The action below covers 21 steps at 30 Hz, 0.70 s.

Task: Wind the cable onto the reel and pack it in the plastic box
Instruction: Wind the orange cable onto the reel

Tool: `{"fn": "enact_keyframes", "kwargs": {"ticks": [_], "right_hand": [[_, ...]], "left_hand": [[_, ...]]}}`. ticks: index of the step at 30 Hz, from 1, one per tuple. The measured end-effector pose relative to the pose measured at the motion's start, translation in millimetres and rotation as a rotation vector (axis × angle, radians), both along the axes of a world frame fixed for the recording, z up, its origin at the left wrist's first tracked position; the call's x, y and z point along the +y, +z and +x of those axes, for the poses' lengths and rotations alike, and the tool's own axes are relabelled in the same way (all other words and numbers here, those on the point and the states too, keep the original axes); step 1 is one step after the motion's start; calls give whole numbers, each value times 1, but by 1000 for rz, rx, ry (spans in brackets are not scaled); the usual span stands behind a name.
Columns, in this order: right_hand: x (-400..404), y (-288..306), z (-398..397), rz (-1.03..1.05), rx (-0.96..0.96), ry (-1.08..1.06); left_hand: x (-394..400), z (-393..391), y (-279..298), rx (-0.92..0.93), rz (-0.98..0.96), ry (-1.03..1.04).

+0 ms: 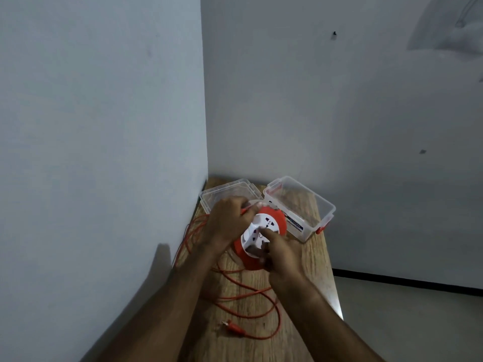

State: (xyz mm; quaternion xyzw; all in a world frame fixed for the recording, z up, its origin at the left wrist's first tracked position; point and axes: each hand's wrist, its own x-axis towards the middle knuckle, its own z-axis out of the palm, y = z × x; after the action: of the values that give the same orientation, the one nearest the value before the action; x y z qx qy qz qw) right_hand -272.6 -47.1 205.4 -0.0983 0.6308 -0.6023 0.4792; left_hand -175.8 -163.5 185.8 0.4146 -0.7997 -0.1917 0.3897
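Hands busy mid-table: left hand (230, 218) pinches the thin, floppy orange cable (251, 299) at the round orange-and-white plastic reel (261, 231); right hand (277, 253) curls round its rigid near rim. Clear plastic box (300, 205) waits behind, open.

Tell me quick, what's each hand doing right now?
Left hand: fingers pinch the orange cable by the reel.
Right hand: fingers curled, gripping the reel.

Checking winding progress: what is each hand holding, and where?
Left hand pinches the cable beside the reel. Right hand grips the reel's near edge.
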Motion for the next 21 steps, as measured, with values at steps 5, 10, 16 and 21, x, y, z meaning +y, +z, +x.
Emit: {"fn": "enact_keyframes", "kwargs": {"ticks": [5, 10, 16, 21], "right_hand": [[25, -4, -13, -315, 1446, 76], [14, -6, -16, -154, 1883, 386], [2, -7, -28, -100, 1833, 419], [-3, -14, -31, -192, 1622, 339]], "left_hand": [[-9, 9, 10, 174, 98, 32], [-5, 0, 20, 182, 108, -41], [-1, -9, 16, 112, 82, -113], [-1, -10, 16, 74, 32, -91]]}}
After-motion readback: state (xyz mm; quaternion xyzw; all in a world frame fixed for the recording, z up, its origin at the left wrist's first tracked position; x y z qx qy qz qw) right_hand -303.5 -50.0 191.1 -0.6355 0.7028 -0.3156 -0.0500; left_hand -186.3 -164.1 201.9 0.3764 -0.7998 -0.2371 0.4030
